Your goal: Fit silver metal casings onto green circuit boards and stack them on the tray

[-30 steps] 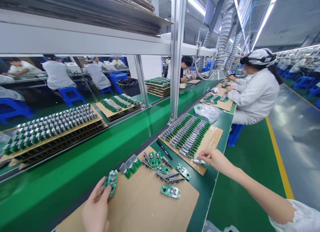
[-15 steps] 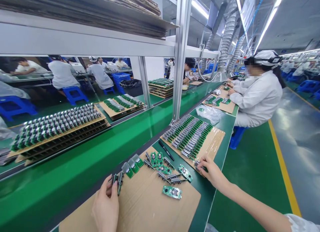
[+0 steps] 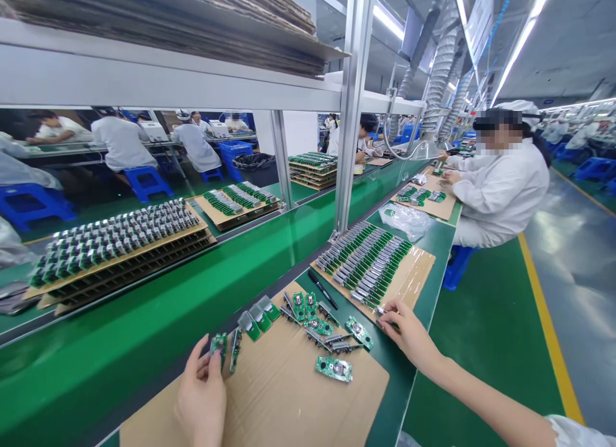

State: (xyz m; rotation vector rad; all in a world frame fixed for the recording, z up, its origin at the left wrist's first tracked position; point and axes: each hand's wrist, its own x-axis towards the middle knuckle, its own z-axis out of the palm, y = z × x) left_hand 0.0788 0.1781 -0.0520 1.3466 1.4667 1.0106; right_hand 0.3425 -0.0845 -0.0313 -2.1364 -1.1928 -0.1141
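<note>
My left hand (image 3: pixel 203 392) is closed on a small green circuit board (image 3: pixel 219 345), held above the left edge of a cardboard sheet (image 3: pixel 298 402). Just beside it, another board stands on its edge (image 3: pixel 235 349). My right hand (image 3: pixel 409 335) pinches a board (image 3: pixel 380 311), mostly hidden by the fingers, at the near edge of a second cardboard sheet (image 3: pixel 418 267). Rows of boards with silvery parts (image 3: pixel 363 261) cover much of that sheet. Between my hands, several loose boards (image 3: pixel 333 368) lie on the near cardboard, some face up and some on their side.
A black pen (image 3: pixel 322 289) lies between the two cardboards. A metal post (image 3: pixel 350 113) rises behind the rows. Across the green belt (image 3: pixel 231 274) stand stacked board trays (image 3: pixel 115 242). To the right, a co-worker in white (image 3: pixel 505 177) sits near a clear plastic bag (image 3: pixel 407 221).
The board in my left hand has turned, so its green face now shows. My right hand stays at the edge of the far cardboard. The view has shifted slightly.
</note>
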